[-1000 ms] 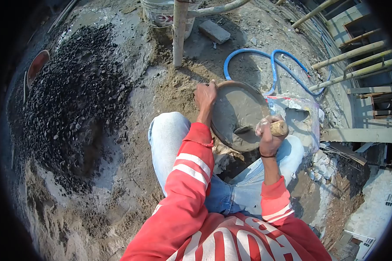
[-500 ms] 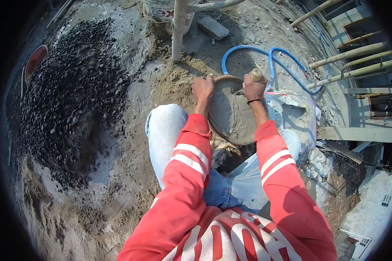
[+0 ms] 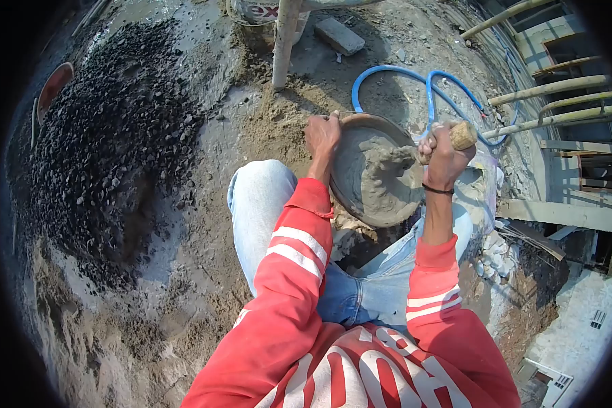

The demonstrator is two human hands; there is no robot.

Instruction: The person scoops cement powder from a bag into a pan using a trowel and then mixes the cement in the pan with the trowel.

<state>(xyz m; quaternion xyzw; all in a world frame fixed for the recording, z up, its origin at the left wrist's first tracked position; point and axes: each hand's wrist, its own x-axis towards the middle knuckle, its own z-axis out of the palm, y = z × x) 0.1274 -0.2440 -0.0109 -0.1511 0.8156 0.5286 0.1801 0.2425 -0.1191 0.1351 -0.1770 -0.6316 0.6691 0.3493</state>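
A round, shallow pan [image 3: 368,122] with a brownish rim is in front of me, between my knees. Wet grey mortar [image 3: 382,194] fills much of it, heaped and furrowed in the middle. My left hand [image 3: 324,138] is closed on the pan's left rim, thumb on top. At the pan's right side, my right hand [image 3: 445,155] is wrapped around the wooden handle of a trowel [image 3: 463,135]. The handle's butt points up toward me, while most of the blade is hidden by the hand and the mortar.
A large pile of dark gravel [image 3: 109,149] lies to the left. Ahead are a wooden post [image 3: 283,51], a white bucket [image 3: 251,13] and a grey block [image 3: 339,37]. A blue hose [image 3: 387,69] loops beyond the pan. Wooden poles [image 3: 557,88] stand at the right.
My right hand has moved right with the trowel, from over the pan to its right edge. The mortar has gone from smooth to heaped and furrowed. My left hand stays on the rim.
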